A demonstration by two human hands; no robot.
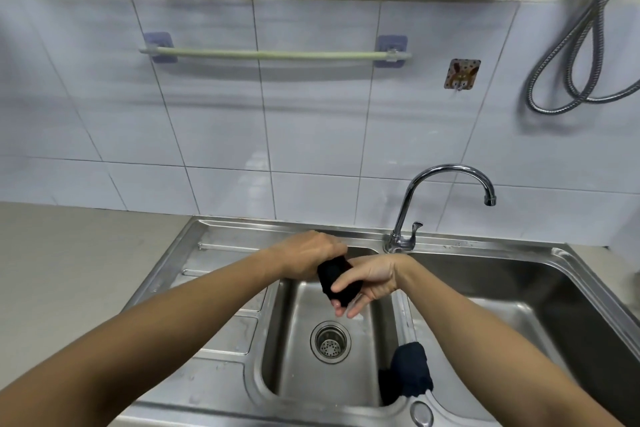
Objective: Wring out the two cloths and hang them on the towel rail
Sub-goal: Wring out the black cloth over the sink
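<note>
While both hands work over the left basin, the step in hand reads as wringing the first of the two cloths; nothing hangs on the rail yet.

Tabletop (69, 270): pale surface at far left, beside the sink's ribbed draining board.

Towel rail (273, 54): pale green bar on the tiled wall, far and above the sink, held by two adhesive mounts. Bare.

Left hand (306, 253): closed over the upper end of the first cloth, knuckles up, fingers wrapped down around it.

First cloth (337, 281): dark, bunched into a short thick roll, held between the two hands above the left basin.

Right hand (367, 282): clamped on the lower end of the same roll, palm turned toward the camera, fingertips curled beneath.

Left basin (294, 357): steel, holds only its drain strainer (330, 341); no standing water is evident. One end of the second cloth hangs into its near right corner.

Second cloth (408, 374): dark, draped over the divider between the basins, near edge, apart from both hands.

Tap (446, 198): chrome swan-neck, spout swung over the right basin, no water running.

Right basin (519, 305): steel, nothing seen in the visible part.

Next move, as judged: opposing twists on the roll until it stops dripping, then a long reach up and far to drape it over the rail, leaving room alongside for the second cloth.
</note>
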